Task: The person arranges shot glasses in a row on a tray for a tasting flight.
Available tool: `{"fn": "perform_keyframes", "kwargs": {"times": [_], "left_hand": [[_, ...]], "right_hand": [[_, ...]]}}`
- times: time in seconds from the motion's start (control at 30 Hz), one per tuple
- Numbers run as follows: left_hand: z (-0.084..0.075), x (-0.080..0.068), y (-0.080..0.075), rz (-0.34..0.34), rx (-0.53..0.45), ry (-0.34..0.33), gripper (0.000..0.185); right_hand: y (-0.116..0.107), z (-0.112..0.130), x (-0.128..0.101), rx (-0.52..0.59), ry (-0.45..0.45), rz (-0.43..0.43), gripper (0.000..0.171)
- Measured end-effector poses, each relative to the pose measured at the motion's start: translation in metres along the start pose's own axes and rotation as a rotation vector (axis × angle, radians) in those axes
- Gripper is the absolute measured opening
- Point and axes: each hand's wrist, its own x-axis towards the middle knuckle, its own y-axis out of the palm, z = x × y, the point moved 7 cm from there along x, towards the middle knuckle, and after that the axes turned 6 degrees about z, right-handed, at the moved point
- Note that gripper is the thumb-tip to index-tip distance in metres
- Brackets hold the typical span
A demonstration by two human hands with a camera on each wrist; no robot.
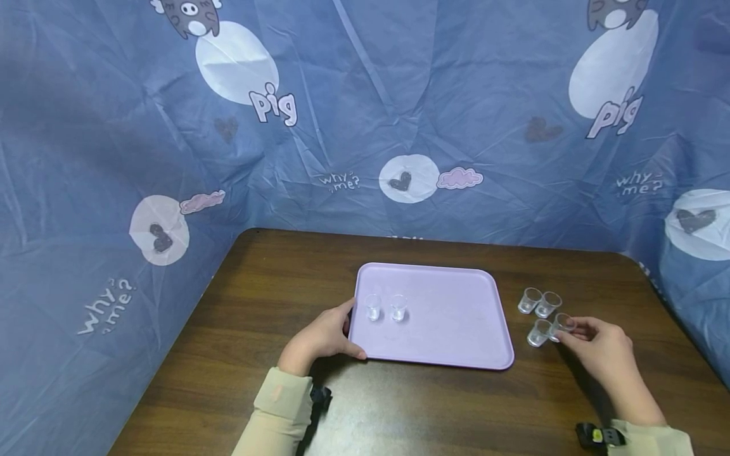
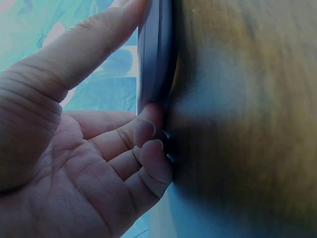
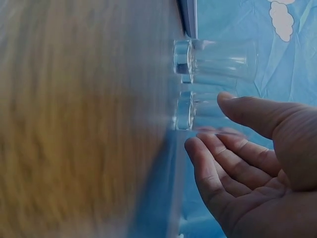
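A lilac tray (image 1: pixel 433 316) lies flat on the table. My left hand (image 1: pixel 322 335) grips its left end, with the thumb at the near corner and the index finger farther back along the rim. In the left wrist view the other fingers (image 2: pixel 154 161) curl beside the tray's edge. Two small clear shot glasses, one (image 1: pixel 373 308) left of the other (image 1: pixel 398 308), stand upright on the tray's left part. Right of the tray, my right hand (image 1: pixel 601 348) holds a shot glass (image 3: pixel 198 111) between thumb and fingers. Another shot glass (image 1: pixel 538 333) stands close beside it.
Two more shot glasses, one (image 1: pixel 530 301) beside the other (image 1: pixel 549 305), stand just behind the held one. The brown wooden table (image 1: pixel 228 380) reaches a blue printed cloth (image 1: pixel 342 145) hanging behind it and at both sides.
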Motion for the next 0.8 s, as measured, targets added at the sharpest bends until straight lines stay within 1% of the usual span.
{"fn": "perform_keyframes", "kwargs": {"times": [0.13,0.43,0.8], "left_hand": [[0.000,-0.001,-0.001,0.000,0.005,-0.007,0.112],[0.001,-0.001,0.001,0.007,0.001,-0.004,0.112],[0.002,0.000,0.000,0.002,0.003,-0.013,0.113]], "right_hand": [[-0.006,0.002,-0.002,-0.022,-0.004,-0.015,0.037],[-0.024,0.013,-0.006,-0.010,-0.024,-0.084,0.036],[-0.037,0.037,-0.003,0.000,-0.087,-0.131,0.034]]}}
